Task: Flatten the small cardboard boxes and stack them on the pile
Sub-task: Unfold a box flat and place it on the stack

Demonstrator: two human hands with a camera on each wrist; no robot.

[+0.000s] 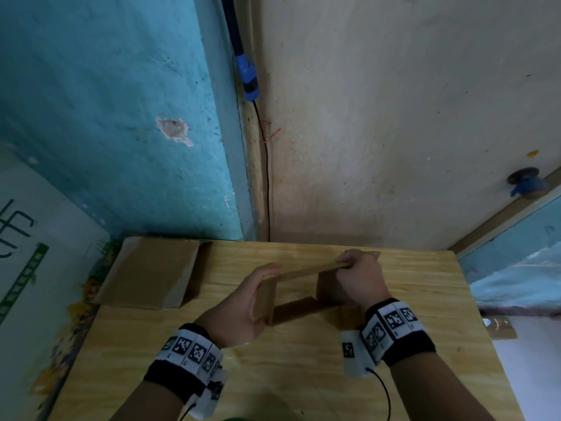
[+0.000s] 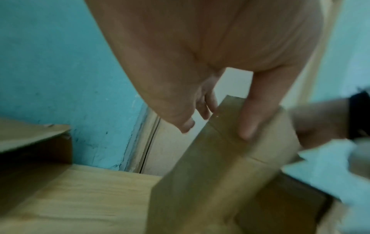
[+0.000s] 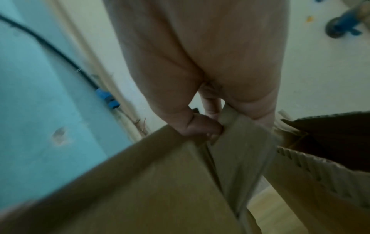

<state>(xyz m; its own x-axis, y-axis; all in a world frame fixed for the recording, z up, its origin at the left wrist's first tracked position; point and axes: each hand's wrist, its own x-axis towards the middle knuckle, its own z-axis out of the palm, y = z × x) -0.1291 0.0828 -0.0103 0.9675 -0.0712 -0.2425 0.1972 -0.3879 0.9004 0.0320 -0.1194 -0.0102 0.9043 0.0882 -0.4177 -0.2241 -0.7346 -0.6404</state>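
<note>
Both wrists, banded with black-and-white marker cuffs, reached out over the wooden table [image 1: 394,299], and the step in hand seemed to be the flattening itself: one small cardboard box [image 1: 303,273] was held up just above the table's middle, its walls partly skewed, not yet flat. Far left, at the back corner of the table against the blue wall, lay the pile [image 1: 151,268] of flattened cardboard, well apart from the hands. Next came the left hand [image 1: 243,302], which cupped the box's left end; in the left wrist view its thumb [image 2: 248,126] lay straight down one panel while the other fingers [image 2: 204,109] hung loosely past the far edge, so it steadied and pressed rather than clenched. To the right, the right hand [image 1: 361,276] grasped the box's right end, and the right wrist view showed its thumb [image 3: 204,128] curled in against the cardboard edge, pinching a panel, with the remaining fingers mostly hidden behind it. A loose flap with exposed corrugation stood at that hand's right side. Judging from this, the next move called for pushing the two ends in opposite directions so the walls folded along their creases, pressing the flaps down, then carrying the flat piece left onto the pile. Blur in both wrist views left the finer grip uncertain.
</note>
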